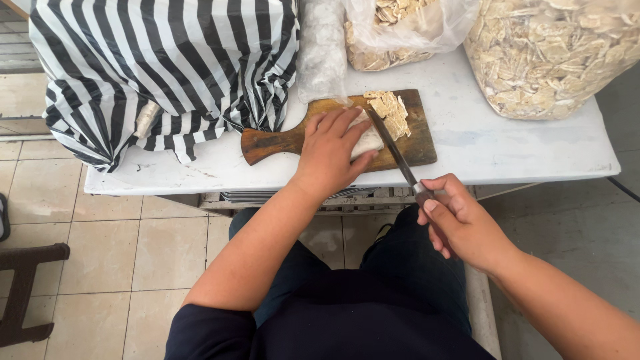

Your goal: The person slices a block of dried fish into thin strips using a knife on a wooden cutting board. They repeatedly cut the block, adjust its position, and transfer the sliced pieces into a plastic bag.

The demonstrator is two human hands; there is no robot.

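My left hand (pixel 331 150) presses down on a pale white block (pixel 369 140) lying on a brown wooden cutting board (pixel 280 141) with a handle. My right hand (pixel 457 223) grips the handle of a knife (pixel 393 150), whose dark blade slants across the board and meets the end of the block. Several thin pale slices (pixel 390 110) lie piled on the board just beyond the blade. Most of the block is hidden under my left fingers.
The board sits on a white table (pixel 493 150). A black-and-white striped bag (pixel 167 67) fills the table's left. Clear plastic bags of pale slices (pixel 553 53) stand at the back right, another (pixel 400 30) at the back middle. A tiled floor lies below, with a dark stool (pixel 27 287) at left.
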